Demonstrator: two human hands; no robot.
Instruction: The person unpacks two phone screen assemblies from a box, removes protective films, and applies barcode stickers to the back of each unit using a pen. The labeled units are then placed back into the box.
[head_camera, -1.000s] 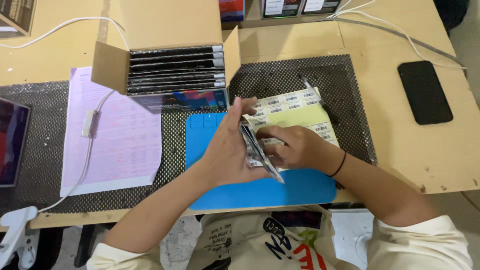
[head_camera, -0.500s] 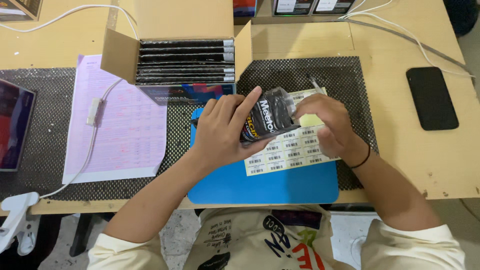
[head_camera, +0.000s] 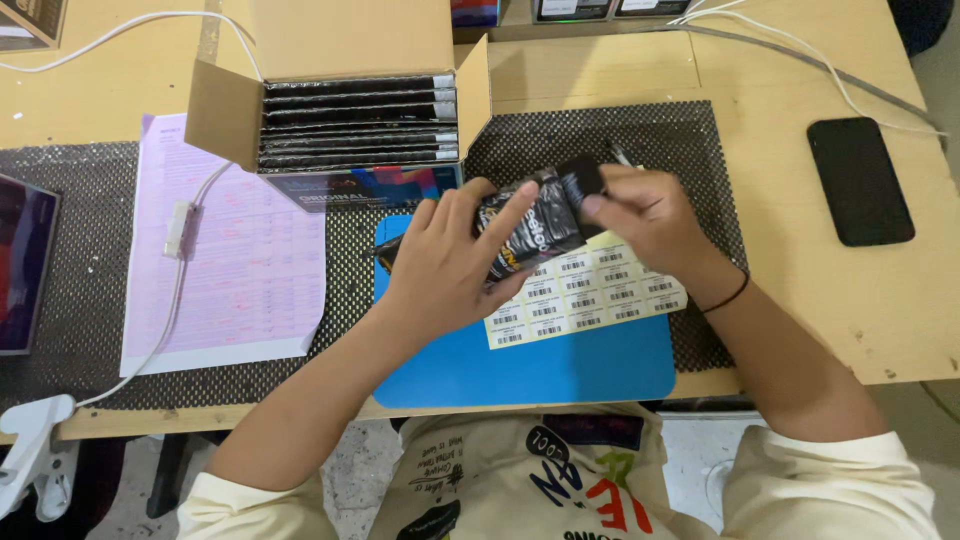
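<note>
A wooden table (head_camera: 600, 70) under even, soft light, seen from above.

A black mesh mat (head_camera: 620, 135) covers the middle of the table, which is pale, bare wood beyond it. Past the mat's far edge the wood shows scuffs, and white cables (head_camera: 800, 55) trail across the top right corner. Below the table's near edge, left of the mat's front, a strip of speckled grey floor (head_camera: 350, 480) shows, with a dark table leg (head_camera: 165, 475) standing on it.

A glossy black packet (head_camera: 535, 232) with light and orange print is held flat, face up, just above the blue mat (head_camera: 560, 365) and a sheet of small barcode stickers (head_camera: 590, 295). It lies crosswise, slightly crinkled, its right end pinched.
</note>
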